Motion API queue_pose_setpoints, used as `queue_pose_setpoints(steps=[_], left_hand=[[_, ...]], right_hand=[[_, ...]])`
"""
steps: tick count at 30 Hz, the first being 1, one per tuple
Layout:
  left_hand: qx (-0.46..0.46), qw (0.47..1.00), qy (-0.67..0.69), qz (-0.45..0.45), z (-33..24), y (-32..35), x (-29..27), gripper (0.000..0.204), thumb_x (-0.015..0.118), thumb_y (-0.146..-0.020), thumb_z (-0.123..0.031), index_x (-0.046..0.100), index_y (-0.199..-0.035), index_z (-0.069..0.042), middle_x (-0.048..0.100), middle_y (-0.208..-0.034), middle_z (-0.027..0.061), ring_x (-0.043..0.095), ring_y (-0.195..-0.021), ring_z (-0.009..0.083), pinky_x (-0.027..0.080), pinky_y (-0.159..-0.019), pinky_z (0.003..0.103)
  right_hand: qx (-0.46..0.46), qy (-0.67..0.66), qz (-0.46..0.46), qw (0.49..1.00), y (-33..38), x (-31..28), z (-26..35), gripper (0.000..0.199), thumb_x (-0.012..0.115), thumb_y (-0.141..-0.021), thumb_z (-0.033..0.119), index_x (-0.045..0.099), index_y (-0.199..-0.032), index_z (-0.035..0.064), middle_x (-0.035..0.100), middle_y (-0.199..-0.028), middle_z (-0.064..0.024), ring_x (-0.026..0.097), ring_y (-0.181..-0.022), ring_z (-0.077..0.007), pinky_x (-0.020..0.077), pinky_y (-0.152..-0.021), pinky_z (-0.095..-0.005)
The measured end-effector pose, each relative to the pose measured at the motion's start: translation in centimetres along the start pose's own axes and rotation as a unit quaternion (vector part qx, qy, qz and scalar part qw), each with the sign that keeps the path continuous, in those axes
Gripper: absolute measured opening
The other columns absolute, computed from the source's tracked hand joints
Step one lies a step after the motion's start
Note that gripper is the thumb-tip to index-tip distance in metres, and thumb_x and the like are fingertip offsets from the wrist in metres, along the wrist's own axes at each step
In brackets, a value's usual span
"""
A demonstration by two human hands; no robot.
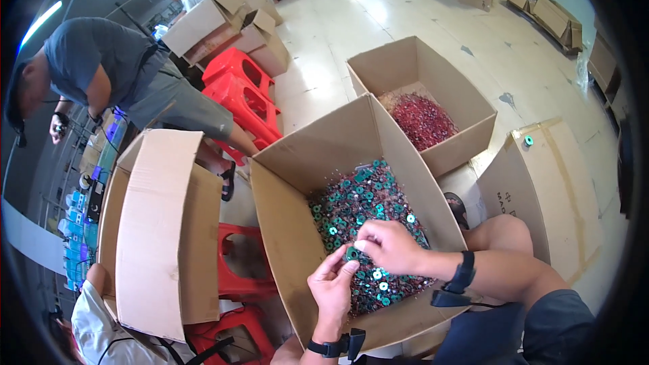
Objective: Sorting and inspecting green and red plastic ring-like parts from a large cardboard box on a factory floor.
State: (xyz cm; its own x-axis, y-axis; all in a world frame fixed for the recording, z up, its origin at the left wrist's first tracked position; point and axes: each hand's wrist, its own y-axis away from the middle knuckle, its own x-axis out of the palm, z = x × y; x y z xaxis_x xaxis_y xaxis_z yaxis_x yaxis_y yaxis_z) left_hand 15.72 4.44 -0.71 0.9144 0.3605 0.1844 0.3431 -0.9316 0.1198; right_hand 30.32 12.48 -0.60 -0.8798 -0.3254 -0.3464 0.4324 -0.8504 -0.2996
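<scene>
Over the open cardboard box (284, 213) in front of me, both hands are close together. My left hand (331, 290) pinches a small round dark-green piece with a hole in its middle (352, 253) between thumb and fingertips. From the right, my right hand (392, 247) meets it with fingers closed at the piece's edge; whether they grip the piece or something tiny is too small to tell. Beneath the hands, the box holds a heap of green ring-shaped pieces (365, 195) mixed with small dark-red bits. Dark straps circle both my wrists.
Beyond stands another cardboard box (466, 138) with red bits (424, 122). At right a closed carton (541, 196) carries one green ring (529, 140). Red stools (247, 287) and a tall carton (152, 230) are left. A person (108, 61) bends at a workbench; another sits lower left.
</scene>
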Motion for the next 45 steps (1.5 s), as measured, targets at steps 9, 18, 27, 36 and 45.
queue_pose_setpoints(steps=[9, 18, 27, 36, 45], left_hand=[[0.016, 0.999, -0.034, -0.020, -0.6, 0.5, -0.7, 0.035, 0.068, -0.082, 0.009, 0.064, -0.116, 0.004, 0.068, -0.108, 0.0119, 0.064, -0.092, 0.0129, 0.054, -0.082, 0.026], [0.116, 0.991, -0.035, 0.057, -0.3, -0.5, 2.7, 0.036, 0.069, -0.073, 0.003, 0.066, -0.109, 0.005, 0.069, -0.094, 0.0139, 0.064, -0.082, 0.0130, 0.052, -0.071, 0.027], [0.191, 0.964, -0.142, -0.117, 1.3, 2.5, 0.5, 0.030, 0.069, -0.062, 0.004, 0.065, -0.092, 0.000, 0.061, -0.094, 0.0143, 0.053, -0.095, 0.0327, 0.044, -0.085, 0.039], [0.168, 0.948, -0.151, -0.225, 2.3, 10.0, -2.4, 0.028, 0.069, -0.062, 0.001, 0.064, -0.090, -0.001, 0.062, -0.092, 0.0154, 0.056, -0.092, 0.0335, 0.046, -0.082, 0.040], [-0.067, 0.962, -0.213, -0.159, -3.0, 15.2, -6.6, 0.036, 0.074, -0.082, -0.010, 0.066, -0.116, 0.001, 0.070, -0.095, 0.0076, 0.064, -0.084, 0.0117, 0.053, -0.077, 0.027]], right_hand=[[-0.103, 0.051, 0.020, 0.993, -0.6, 0.6, 1.0, 0.009, 0.064, -0.086, 0.011, 0.060, -0.085, 0.0032, 0.056, -0.074, -0.0060, 0.057, -0.065, -0.0150, 0.0449, -0.056, -0.0319], [-0.012, -0.016, 0.027, 0.999, 0.7, -3.6, -2.6, 0.015, 0.051, -0.092, 0.008, 0.042, -0.080, 0.0061, 0.034, -0.077, 0.0025, 0.035, -0.072, -0.0094, 0.0322, -0.064, -0.0263], [0.134, -0.268, 0.192, 0.935, 0.3, -0.1, -4.5, 0.013, 0.053, -0.098, 0.018, 0.048, -0.088, 0.0123, 0.040, -0.079, 0.0066, 0.037, -0.069, 0.0007, 0.0256, -0.057, -0.0167], [0.186, -0.331, 0.220, 0.898, 2.4, 2.0, -5.9, 0.012, 0.059, -0.095, 0.018, 0.050, -0.088, 0.0124, 0.041, -0.074, 0.0072, 0.040, -0.066, -0.0028, 0.0320, -0.057, -0.0196], [0.228, -0.172, 0.357, 0.889, 6.1, 2.6, 1.3, 0.024, 0.067, -0.091, 0.028, 0.070, -0.103, 0.0070, 0.068, -0.090, 0.0002, 0.059, -0.079, -0.0104, 0.0484, -0.073, -0.0263]])
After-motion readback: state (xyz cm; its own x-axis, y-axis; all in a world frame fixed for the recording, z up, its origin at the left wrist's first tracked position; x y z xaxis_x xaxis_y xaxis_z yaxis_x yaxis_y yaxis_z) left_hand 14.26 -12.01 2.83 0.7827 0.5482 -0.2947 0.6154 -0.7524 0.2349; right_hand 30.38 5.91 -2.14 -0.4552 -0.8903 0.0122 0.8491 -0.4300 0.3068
